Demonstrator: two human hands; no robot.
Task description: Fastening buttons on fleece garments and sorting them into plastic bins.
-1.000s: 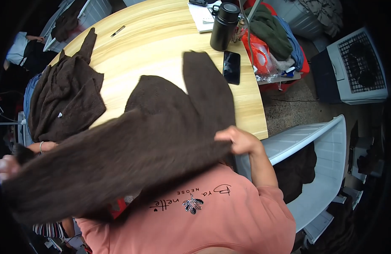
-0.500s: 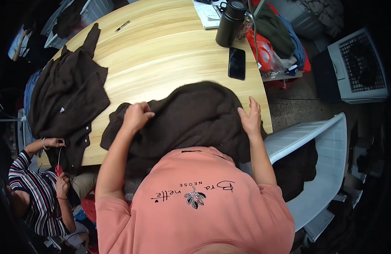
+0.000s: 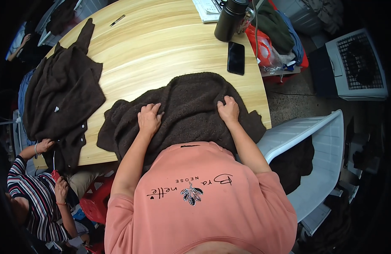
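Note:
A dark brown knitted garment (image 3: 189,99) lies bunched across the near edge of the table, close against my body. My left hand (image 3: 150,118) is on its left part, fingers curled into a fold of the knit. Toward its right side, my right hand (image 3: 228,111) grips the cloth with bent fingers. Both hands are at about the same height, with a raised stretch of fabric between them. The garment's near edge is hidden by my body.
Another brown knitted garment with buttons (image 3: 64,91) covers the table's left end, where a co-worker's hand (image 3: 44,145) touches it. At the far right stand a black flask (image 3: 231,21) and a phone (image 3: 236,58). A white bin (image 3: 326,169) with dark cloth is beside the table.
My right hand has moved left from the garment's right edge and closed on the cloth. My left hand has shifted slightly right. The fabric is spread differently, with a corner showing at right.

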